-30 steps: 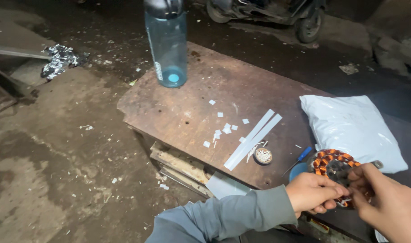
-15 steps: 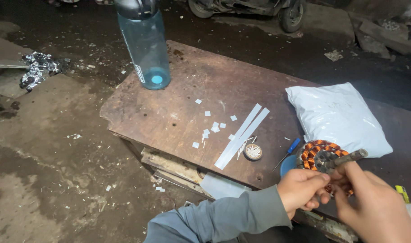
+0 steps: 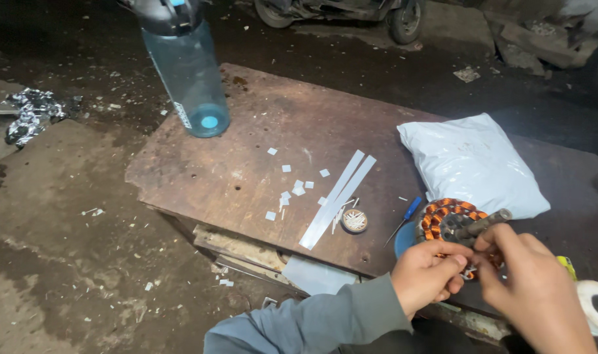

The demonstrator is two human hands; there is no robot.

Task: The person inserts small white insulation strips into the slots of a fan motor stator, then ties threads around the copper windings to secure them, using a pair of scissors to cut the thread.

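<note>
Copper-wound stator is gripped by the right hand and pinched by the left hand at the surface's near right edge.

Rough, worn wooden board — glossy copper-wound stator, clear plastic bottle, smooth white plastic bag.
</note>
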